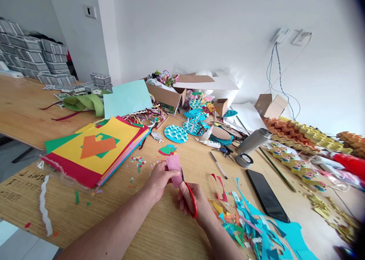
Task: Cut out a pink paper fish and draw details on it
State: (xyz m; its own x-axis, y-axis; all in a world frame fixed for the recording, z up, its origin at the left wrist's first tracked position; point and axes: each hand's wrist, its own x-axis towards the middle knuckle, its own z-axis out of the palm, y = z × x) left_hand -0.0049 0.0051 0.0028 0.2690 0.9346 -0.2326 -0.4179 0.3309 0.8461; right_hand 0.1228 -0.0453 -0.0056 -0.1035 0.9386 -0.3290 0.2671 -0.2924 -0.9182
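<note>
My left hand (159, 178) pinches a small folded piece of pink paper (174, 168) and holds it upright just above the wooden table (159, 229). My right hand (194, 201) grips red-handled scissors (192, 203), with the blades up against the lower right edge of the pink paper. Both hands are closed. A small green and red paper cutout (167, 150) lies on the table just beyond the pink paper.
A stack of coloured paper sheets (97, 149) lies to the left. Cut paper scraps (251, 225) pile up at the right beside a black phone (266, 195). Further back are blue wavy paper discs (176, 133), a glue bottle (209, 142), a metal flask (253, 140) and cardboard boxes (168, 94).
</note>
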